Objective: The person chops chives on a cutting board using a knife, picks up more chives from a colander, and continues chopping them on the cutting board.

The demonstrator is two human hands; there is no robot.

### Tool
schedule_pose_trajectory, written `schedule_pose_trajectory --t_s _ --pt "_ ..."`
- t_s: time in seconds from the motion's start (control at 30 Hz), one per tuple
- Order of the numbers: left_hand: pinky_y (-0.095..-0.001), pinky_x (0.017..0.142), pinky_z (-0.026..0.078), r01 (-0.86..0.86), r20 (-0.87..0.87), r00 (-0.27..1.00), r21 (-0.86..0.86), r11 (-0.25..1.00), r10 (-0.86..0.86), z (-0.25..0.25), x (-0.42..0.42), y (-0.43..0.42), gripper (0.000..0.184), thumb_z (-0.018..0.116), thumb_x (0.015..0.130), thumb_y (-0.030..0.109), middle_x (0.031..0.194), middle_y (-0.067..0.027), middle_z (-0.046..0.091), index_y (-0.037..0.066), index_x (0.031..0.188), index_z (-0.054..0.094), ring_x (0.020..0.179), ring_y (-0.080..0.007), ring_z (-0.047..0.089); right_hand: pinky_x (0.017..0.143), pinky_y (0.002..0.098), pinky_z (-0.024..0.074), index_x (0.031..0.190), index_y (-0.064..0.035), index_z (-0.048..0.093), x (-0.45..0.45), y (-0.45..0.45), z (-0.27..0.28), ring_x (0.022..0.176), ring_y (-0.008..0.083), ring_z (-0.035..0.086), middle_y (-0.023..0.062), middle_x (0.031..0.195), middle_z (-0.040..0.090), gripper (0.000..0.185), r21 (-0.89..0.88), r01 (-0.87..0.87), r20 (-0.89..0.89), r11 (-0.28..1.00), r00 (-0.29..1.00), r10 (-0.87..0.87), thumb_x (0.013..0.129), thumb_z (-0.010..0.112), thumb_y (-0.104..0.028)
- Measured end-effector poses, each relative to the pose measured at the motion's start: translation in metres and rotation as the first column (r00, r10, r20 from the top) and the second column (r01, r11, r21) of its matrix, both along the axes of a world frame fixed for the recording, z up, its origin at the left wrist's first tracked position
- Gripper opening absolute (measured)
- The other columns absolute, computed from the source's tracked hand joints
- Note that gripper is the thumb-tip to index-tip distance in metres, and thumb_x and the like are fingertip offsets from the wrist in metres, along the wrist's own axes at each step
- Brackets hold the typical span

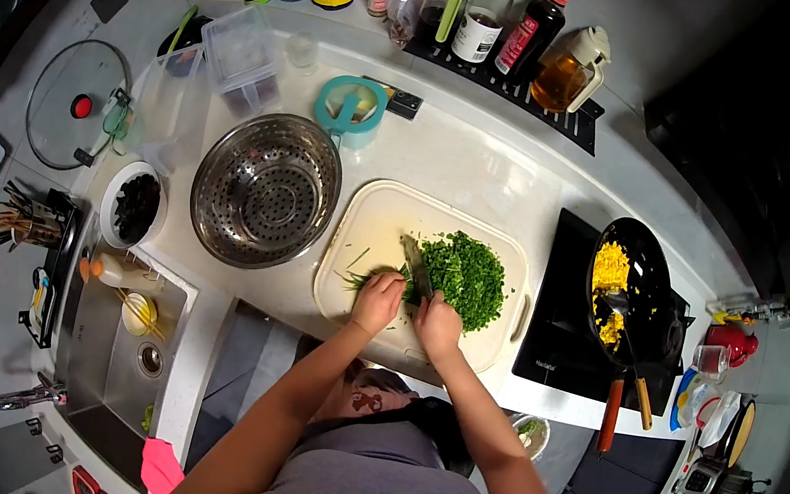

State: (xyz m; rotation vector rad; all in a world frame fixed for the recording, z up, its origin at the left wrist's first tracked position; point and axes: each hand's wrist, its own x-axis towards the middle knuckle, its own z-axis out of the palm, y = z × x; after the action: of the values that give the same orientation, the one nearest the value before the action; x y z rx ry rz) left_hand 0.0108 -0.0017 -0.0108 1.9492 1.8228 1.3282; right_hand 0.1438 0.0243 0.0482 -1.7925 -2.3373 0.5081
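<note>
A cream cutting board (369,213) lies on the counter with a heap of finely chopped green leaves (463,279) on its right half. My right hand (438,324) is wrapped round the handle of a knife (420,269), whose blade points away from me along the heap's left edge. Just left of the blade, my left hand (379,300) presses down with bent fingers on a small bunch of uncut green stalks (357,280). A few loose bits of green lie around that hand on the board.
A steel colander (267,191) stands left of the board, with a bowl of black food (134,204) beyond it. At the right, a wok (647,283) with yellow egg sits on the black stove. Bottles (535,26) line the back ledge. The sink (103,348) is at lower left.
</note>
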Motion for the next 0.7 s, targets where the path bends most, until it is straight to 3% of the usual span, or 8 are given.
schedule_pose_trajectory --t_s 0.13,0.23,0.37,0.7 --pt "-0.0359 0.076 0.046 -0.001 -0.002 1.000 0.016 1.000 0.001 0.000 0.001 -0.001 0.007 0.057 0.077 0.005 0.091 -0.0102 0.058 0.001 0.083 0.060 0.085 -0.0283 0.055 0.049 0.0463 0.0461 0.078 0.0033 0.051 0.009 0.011 -0.010 0.053 0.0400 0.057 0.0238 0.058 0.056 0.024 0.043 0.115 -0.193 0.992 0.976 -0.104 0.082 0.055 -0.020" --pt "-0.0358 0.076 0.046 0.002 0.003 1.000 0.022 1.000 -0.002 -0.001 -0.001 0.002 0.006 0.058 0.077 0.005 0.091 -0.0101 0.058 0.002 0.081 0.060 0.085 -0.0282 0.055 0.050 0.0472 0.0464 0.075 0.0019 0.051 0.018 0.007 0.004 0.053 0.0400 0.057 0.0227 0.057 0.057 0.025 0.056 0.075 -0.198 0.996 0.978 -0.063 0.084 0.052 -0.021" --pt "-0.0346 0.077 0.046 -0.001 0.005 1.000 0.020 1.000 0.001 -0.003 0.000 0.000 0.006 0.058 0.077 0.005 0.091 -0.0096 0.058 0.002 0.081 0.059 0.085 -0.0270 0.055 0.051 0.0476 0.0455 0.078 0.0022 0.052 0.026 -0.012 0.040 0.052 0.0400 0.056 0.0233 0.057 0.056 0.023 -0.030 -0.019 -0.063 0.999 0.998 0.018 0.081 0.056 -0.021" --pt "-0.0359 0.076 0.046 0.000 0.007 1.000 0.007 1.000 -0.001 0.000 0.000 0.001 0.006 0.058 0.076 0.004 0.091 -0.0104 0.058 0.002 0.081 0.059 0.085 -0.0283 0.055 0.048 0.0432 0.0479 0.078 -0.0009 0.051 0.014 -0.013 0.014 0.051 0.0346 0.059 0.0180 0.056 0.058 0.020 -0.002 -0.133 0.117 0.991 0.984 0.133 0.082 0.053 -0.020"
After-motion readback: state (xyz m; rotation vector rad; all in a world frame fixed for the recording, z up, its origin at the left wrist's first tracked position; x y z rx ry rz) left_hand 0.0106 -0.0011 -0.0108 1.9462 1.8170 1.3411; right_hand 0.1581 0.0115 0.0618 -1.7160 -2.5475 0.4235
